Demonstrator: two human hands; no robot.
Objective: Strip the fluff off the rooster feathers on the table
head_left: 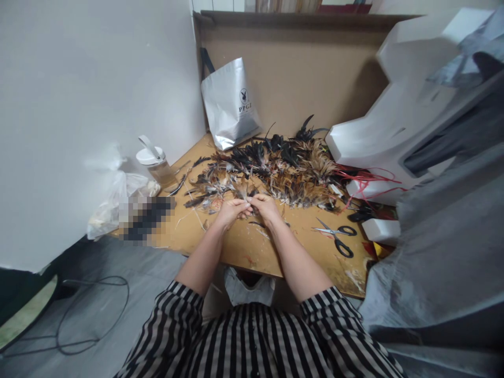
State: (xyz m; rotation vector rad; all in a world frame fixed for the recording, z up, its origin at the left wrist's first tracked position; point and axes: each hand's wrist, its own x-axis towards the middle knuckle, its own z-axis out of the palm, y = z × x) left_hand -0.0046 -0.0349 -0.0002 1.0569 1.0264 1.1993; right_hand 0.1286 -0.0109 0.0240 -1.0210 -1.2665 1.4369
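Note:
My left hand [235,211] and my right hand [264,207] meet fingertip to fingertip above the wooden table [252,252]. Both are closed in a pinch around brown feathers [244,188], whose tips fan out just beyond the fingers. The quill ends are hidden by my fingers. Right behind my hands spreads a wide pile of brown, white and black feathers [289,184]. Scissors [337,233] lie partly open on the table to the right of my right hand.
A silver bag [232,105] leans at the back left. On the left are a lidded jar [155,163] and a plastic bag [114,202]. Red strings [370,181] and white foam [364,126] stand at the right. A cardboard panel [299,73] closes the back.

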